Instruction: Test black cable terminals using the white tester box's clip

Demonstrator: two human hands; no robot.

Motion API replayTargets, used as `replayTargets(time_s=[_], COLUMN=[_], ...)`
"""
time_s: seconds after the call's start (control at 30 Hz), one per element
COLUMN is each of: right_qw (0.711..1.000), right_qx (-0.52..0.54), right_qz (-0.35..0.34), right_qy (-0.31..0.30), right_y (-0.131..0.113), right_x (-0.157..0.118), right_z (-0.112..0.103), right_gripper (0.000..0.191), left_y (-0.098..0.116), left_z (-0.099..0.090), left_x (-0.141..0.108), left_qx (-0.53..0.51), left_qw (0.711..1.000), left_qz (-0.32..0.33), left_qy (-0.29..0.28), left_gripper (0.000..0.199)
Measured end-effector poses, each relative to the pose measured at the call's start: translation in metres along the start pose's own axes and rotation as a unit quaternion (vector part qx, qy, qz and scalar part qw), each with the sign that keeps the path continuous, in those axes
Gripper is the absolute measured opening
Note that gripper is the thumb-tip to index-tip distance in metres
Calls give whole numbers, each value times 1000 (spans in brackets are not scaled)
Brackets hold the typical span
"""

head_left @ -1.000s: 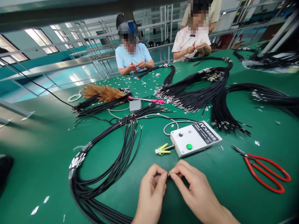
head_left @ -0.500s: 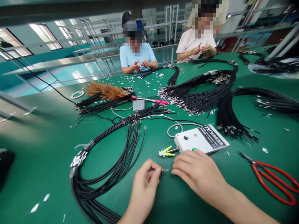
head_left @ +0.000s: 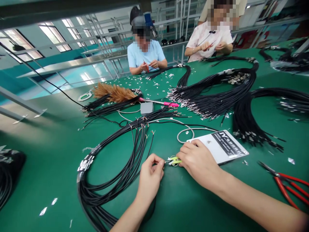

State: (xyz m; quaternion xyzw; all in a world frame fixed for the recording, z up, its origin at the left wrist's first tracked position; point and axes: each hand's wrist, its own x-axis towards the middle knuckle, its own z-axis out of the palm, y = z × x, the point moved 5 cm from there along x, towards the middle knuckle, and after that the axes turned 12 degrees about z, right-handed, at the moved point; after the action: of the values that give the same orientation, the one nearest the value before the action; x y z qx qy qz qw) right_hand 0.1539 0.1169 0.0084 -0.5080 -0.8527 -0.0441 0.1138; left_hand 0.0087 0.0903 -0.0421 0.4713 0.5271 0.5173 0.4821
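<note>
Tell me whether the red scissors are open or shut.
Open: the red scissors lie with handles spread apart on the green table.

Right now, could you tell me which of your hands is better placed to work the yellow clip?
Probably the right hand: its fingertips already touch the yellow clip, while the left hand pinches the wire end.

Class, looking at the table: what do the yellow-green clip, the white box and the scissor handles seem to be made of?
The yellow-green clip: probably glossy plastic, bright even colour. The white box: smooth, matt white casing with a printed black label, painted metal or plastic, unclear which. The scissor handles: red, shiny coating, likely plastic over metal, as the blades look grey and metallic.
</note>
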Motion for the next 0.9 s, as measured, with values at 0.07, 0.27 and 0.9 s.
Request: replayTargets(time_s=[0.07, 0.27, 0.9], right_qw=[1000, 1000, 962], right_qx=[1, 0, 141], right_qz=[1, 10, 117], right_qy=[-2, -3, 200], right_y=[0, 0, 46], right_x=[0, 0, -105], right_z=[-1, -1, -31], right_gripper=[18, 16, 18], left_y=[-2, -6, -5], left_z=[3, 7, 10], left_x=[2, 4, 5], left_qx=[7, 30, 8], left_qw=[1000, 999, 1000], left_qz=[2, 8, -1], left_qy=[-3, -9, -11], left_gripper=[23, 21, 30])
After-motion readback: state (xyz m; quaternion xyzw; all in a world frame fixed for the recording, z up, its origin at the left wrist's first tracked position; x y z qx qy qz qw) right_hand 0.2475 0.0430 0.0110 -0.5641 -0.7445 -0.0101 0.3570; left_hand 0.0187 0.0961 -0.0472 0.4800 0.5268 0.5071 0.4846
